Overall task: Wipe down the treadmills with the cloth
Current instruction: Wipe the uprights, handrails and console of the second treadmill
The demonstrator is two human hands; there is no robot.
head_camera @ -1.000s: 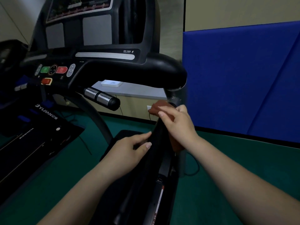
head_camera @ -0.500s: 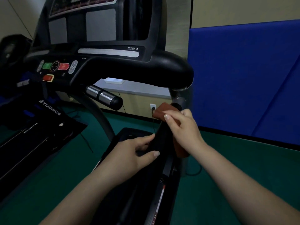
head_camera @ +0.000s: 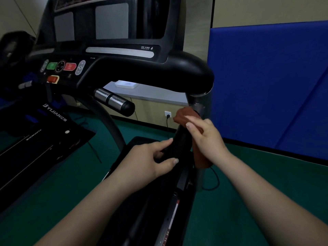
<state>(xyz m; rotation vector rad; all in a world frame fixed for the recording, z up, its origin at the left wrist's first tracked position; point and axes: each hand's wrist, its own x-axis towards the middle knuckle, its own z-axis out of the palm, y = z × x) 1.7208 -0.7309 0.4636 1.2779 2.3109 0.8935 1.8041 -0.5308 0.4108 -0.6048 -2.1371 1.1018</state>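
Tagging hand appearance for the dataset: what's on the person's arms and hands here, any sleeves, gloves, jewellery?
Both forearms are bare as far as the frame shows, no sleeves in view. The left hand and right hand wear no gloves; no rings, watch or bands visible. Nails are short and look unpainted or pale. No markings seen.

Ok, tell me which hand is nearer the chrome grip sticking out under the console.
Left. The left hand lies below and slightly right of the chrome grip, gripping the black upright. The right hand sits farther right, holding the brown cloth against the post.
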